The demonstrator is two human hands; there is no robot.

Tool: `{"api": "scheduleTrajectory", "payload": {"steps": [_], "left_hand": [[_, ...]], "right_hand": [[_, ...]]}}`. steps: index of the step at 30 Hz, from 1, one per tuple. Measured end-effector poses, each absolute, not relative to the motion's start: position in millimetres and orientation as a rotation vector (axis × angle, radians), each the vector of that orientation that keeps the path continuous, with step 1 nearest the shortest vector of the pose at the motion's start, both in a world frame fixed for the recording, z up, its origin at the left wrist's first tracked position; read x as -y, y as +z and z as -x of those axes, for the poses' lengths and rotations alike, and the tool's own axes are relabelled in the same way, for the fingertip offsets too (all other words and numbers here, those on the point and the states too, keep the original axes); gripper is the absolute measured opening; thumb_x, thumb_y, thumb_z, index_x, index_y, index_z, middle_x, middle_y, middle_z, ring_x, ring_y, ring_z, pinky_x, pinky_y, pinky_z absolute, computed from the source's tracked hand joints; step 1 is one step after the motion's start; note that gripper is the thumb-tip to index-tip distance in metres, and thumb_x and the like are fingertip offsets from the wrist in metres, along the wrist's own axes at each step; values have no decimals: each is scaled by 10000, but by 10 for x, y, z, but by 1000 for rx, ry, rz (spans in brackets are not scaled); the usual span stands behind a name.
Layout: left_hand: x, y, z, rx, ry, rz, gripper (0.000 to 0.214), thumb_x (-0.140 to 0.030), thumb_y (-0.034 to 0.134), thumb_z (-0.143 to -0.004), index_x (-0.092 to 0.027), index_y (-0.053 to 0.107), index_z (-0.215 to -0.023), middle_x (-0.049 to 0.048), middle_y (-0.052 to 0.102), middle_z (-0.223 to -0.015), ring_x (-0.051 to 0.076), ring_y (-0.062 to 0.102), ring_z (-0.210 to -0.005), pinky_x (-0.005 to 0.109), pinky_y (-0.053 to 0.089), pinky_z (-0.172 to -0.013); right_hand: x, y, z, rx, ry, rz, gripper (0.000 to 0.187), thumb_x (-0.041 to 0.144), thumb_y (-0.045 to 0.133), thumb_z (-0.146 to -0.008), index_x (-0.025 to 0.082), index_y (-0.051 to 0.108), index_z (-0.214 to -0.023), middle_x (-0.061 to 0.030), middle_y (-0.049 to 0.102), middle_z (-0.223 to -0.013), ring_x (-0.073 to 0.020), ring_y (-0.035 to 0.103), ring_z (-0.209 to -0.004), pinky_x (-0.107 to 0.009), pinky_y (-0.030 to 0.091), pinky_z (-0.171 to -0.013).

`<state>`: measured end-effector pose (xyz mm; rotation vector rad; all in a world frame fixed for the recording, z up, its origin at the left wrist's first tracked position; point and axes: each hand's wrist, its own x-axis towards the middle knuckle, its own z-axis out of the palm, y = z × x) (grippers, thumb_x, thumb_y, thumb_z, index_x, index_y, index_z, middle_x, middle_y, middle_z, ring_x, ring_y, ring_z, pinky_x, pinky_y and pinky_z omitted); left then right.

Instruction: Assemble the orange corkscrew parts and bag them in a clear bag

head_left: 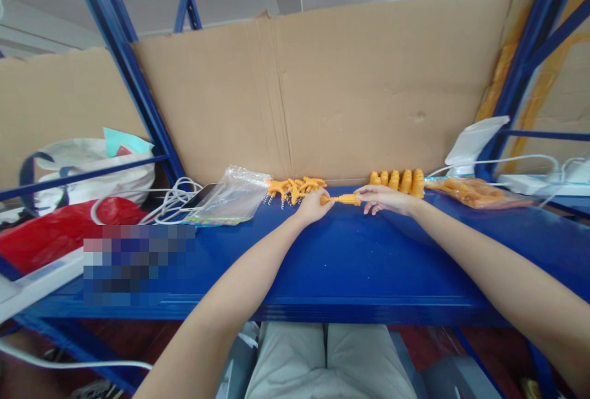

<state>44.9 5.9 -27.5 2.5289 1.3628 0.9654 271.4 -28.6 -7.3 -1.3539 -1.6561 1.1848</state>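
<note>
A slim orange plastic piece (pixel 349 199) lies level between my two hands, just above the blue table. My left hand (pixel 314 208) is closed around its left end, where the piece narrows. At its right end, the thumb and forefinger of my right hand (pixel 386 198) pinch it, the other fingers hanging loosely. Behind my left hand is a pile of orange plastic parts (pixel 295 189) with curly metal ends like corkscrews. Stubby orange cylinders (pixel 405 181) stand in a row just behind my right hand. Fingers partly hide the held piece's ends.
Left of the pile lies a clear plastic bag (pixel 237 193), near tangled white cables (pixel 173 202) and a red bag (pixel 92 224). More orange parts fill a clear bag (pixel 482 192) on the right. Cardboard (pixel 345 91) walls the back; blue posts (pixel 133 73) flank the table (pixel 341 264).
</note>
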Motion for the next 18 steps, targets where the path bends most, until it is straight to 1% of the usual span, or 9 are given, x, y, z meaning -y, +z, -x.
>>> {"api": "scheduleTrajectory", "payload": {"steps": [4,7,9,11,14,16,18], "left_hand": [[-71,-281,-444,-1339,984,-2529,61,-228,639,-820,-184,618,-856,48,711,-946,204,660,-951,331,517,-886],[-94,-302,-435,-1310,988,-2498,79,-227,631,-823,-182,615,-886,43,707,-923,200,664,-938,335,521,-884],[-111,-324,-431,-1301,1012,-2465,146,-225,629,-823,-187,609,-963,36,702,-923,195,665,-932,342,521,-887],[-127,-346,-432,-1324,1051,-2436,261,-222,638,-818,-191,585,-1072,36,697,-943,193,666,-928,348,521,-890],[-143,-354,-429,-1390,1067,-2398,403,-216,633,-825,-172,525,-1211,57,695,-965,194,672,-898,356,524,-880],[-143,-333,-411,-1431,1058,-2420,410,-202,601,-842,-162,510,-1241,84,694,-1026,208,667,-945,376,517,-901],[-133,-291,-374,-1501,1036,-2510,354,-182,568,-852,-171,542,-1205,109,675,-1129,239,628,-1076,412,487,-962]], "right_hand": [[271,-90,-2720,1682,1126,1359,252,266,693,-837,167,628,-1059,-61,701,-882,-101,641,-638,-176,494,-535],[242,-108,-2727,1694,1097,1353,225,275,680,-851,159,644,-1041,-68,699,-860,-105,646,-643,-175,500,-533],[218,-124,-2740,1709,1069,1348,239,306,678,-857,162,652,-1046,-75,705,-866,-115,655,-657,-180,509,-535],[193,-137,-2757,1722,1033,1349,263,331,675,-859,162,656,-1059,-85,711,-873,-126,664,-674,-185,517,-537],[164,-145,-2787,1719,968,1365,252,326,665,-865,155,665,-1050,-98,718,-894,-132,670,-692,-184,518,-535],[151,-139,-2807,1695,910,1392,225,309,657,-868,150,668,-1027,-103,718,-911,-131,669,-700,-180,515,-536],[136,-132,-2828,1650,828,1440,209,298,644,-873,143,662,-1011,-108,716,-926,-128,665,-698,-183,513,-544]]}}
